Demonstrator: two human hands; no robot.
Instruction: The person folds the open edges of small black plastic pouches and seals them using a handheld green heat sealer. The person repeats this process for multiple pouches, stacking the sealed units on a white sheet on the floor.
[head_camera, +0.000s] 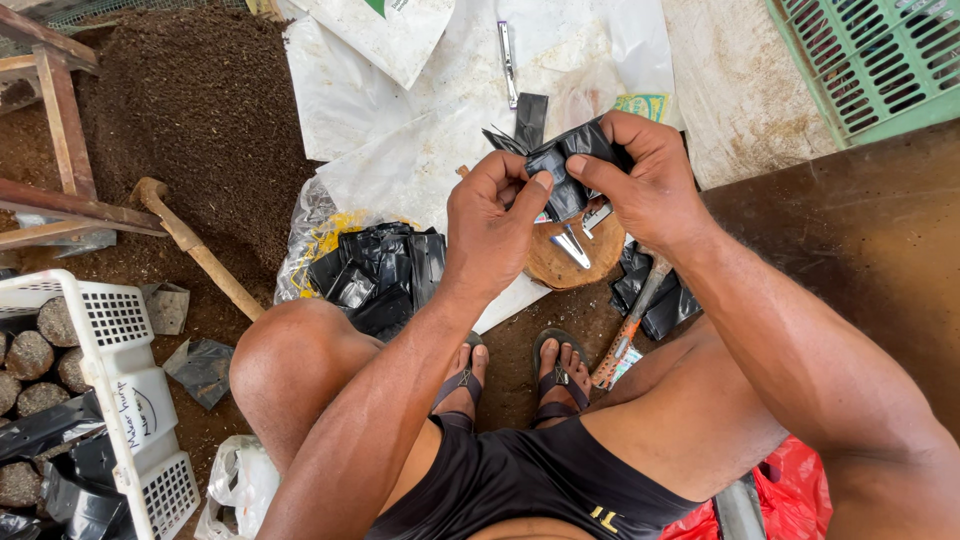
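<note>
Landmark: round wooden block (572, 262), on the ground just ahead of the sandalled feet.

Far left of the block: white plastic crate (120, 400) holding filled soil bags. Left of the block, a wooden-handled tool (195, 250) lies on the dark soil pile (200, 110). Nearer, just left of the block, a clear plastic sack with a stack of flat black nursery bags (385, 272) spilling from it.

Left hand (492, 225): above the block's left edge, fingers curled, thumb and forefinger pinching the lower edge of a folded black poly bag (562, 170). Right hand (650, 180): above the block's right edge, thumb and fingers clamped on the upper part of the same bag. The bag is held in the air between both hands, directly over the block, not touching it.

On the block's top: a small metal punch or blade (574, 245), tip pointing toward the person; exact kind cannot be told. Right of the block: a hammer (630, 330) leaning down toward the feet, over more black bags.

Risks, as judged:
- The thin, slick film may slip from the pinch and drop onto the metal piece or the dirt.
- Pulling both ways on one fold could tear the bag.
- The metal piece is loose on the block; a knock from a lowering hand could send it onto the feet just below.
- The hammer handle is beside the right foot; a shift could tip it.
</note>
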